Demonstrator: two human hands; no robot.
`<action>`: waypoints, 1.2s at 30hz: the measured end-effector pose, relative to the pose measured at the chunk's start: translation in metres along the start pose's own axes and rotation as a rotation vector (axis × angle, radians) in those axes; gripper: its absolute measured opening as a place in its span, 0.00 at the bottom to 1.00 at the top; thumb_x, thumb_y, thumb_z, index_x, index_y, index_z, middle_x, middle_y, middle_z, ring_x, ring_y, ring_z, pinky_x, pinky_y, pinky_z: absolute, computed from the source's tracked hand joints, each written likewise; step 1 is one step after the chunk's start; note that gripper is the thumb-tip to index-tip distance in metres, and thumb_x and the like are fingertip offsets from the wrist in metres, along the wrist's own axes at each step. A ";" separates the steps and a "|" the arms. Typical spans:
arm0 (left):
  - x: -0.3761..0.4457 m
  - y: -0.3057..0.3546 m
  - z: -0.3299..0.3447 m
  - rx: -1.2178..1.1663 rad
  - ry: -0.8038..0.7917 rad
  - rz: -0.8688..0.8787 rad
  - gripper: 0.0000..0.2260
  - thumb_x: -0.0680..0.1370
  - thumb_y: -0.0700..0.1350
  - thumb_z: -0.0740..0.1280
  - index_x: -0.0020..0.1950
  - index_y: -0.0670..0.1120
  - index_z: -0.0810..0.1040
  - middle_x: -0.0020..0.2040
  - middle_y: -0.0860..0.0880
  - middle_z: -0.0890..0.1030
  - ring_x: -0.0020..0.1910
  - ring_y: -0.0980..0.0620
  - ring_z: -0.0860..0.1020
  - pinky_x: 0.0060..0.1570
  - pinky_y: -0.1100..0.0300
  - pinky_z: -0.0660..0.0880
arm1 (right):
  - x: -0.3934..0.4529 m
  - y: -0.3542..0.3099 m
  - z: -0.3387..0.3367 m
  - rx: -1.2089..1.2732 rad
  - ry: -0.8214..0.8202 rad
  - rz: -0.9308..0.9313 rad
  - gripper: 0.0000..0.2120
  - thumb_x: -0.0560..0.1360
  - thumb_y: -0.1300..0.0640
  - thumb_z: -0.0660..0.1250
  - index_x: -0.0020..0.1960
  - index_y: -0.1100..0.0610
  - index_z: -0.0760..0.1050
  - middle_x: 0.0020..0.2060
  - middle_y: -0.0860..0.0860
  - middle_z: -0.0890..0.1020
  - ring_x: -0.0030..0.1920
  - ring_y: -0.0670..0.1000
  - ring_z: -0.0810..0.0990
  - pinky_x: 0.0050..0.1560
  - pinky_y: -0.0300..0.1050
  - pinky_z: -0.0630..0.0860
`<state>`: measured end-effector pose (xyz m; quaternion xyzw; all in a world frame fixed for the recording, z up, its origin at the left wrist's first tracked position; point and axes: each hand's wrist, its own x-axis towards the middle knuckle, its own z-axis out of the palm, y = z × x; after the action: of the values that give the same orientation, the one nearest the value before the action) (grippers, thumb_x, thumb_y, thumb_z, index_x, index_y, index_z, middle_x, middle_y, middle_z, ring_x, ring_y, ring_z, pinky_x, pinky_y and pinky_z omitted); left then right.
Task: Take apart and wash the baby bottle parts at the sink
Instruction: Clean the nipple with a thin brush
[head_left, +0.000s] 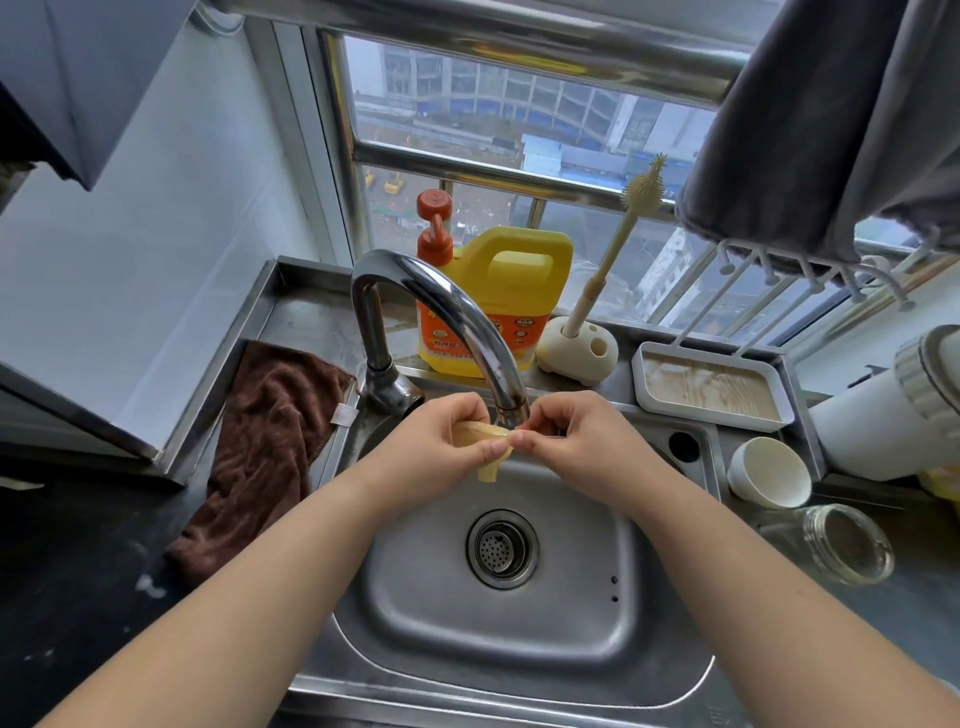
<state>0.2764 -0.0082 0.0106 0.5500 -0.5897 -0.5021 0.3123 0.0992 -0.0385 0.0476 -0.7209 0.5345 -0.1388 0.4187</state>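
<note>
A soft yellowish silicone bottle nipple (485, 447) is pinched between both hands right under the tap spout (511, 410), over the steel sink (415, 613). My left hand (441, 447) grips its left side with thumb and fingers. My right hand (571, 441) pinches its right edge. The nipple's tip points down. I cannot tell whether water is running. A clear glass bottle body (844, 543) lies on its side on the counter at right. A white cap (769, 478) rests beside it.
A yellow detergent jug (498, 306) and a cream bottle brush in its holder (576, 348) stand behind the tap. A white tray (711, 384) sits at back right, a brown cloth (270, 441) hangs at left, a drain strainer (501, 548) in the basin.
</note>
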 end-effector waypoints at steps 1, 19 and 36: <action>-0.001 -0.001 -0.001 -0.025 0.000 0.009 0.11 0.74 0.47 0.71 0.41 0.43 0.73 0.32 0.55 0.72 0.30 0.60 0.69 0.32 0.65 0.67 | 0.000 0.001 -0.002 0.025 -0.021 -0.002 0.11 0.73 0.54 0.72 0.32 0.48 0.76 0.21 0.40 0.71 0.25 0.40 0.68 0.28 0.30 0.64; -0.003 -0.013 -0.007 -0.489 -0.070 -0.111 0.10 0.70 0.52 0.70 0.40 0.49 0.73 0.41 0.46 0.73 0.44 0.47 0.71 0.54 0.43 0.71 | -0.003 0.017 -0.007 0.080 -0.033 0.020 0.07 0.73 0.55 0.72 0.36 0.53 0.79 0.24 0.43 0.72 0.26 0.40 0.67 0.30 0.31 0.64; 0.005 -0.014 -0.001 -0.317 0.002 -0.135 0.19 0.57 0.51 0.79 0.37 0.50 0.71 0.38 0.47 0.77 0.36 0.50 0.76 0.37 0.56 0.74 | 0.002 0.014 0.000 0.006 -0.028 0.034 0.07 0.72 0.53 0.72 0.36 0.50 0.79 0.25 0.44 0.72 0.26 0.40 0.68 0.31 0.33 0.65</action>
<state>0.2813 -0.0114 -0.0033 0.5327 -0.4645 -0.6081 0.3615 0.0906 -0.0409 0.0363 -0.7123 0.5402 -0.1232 0.4308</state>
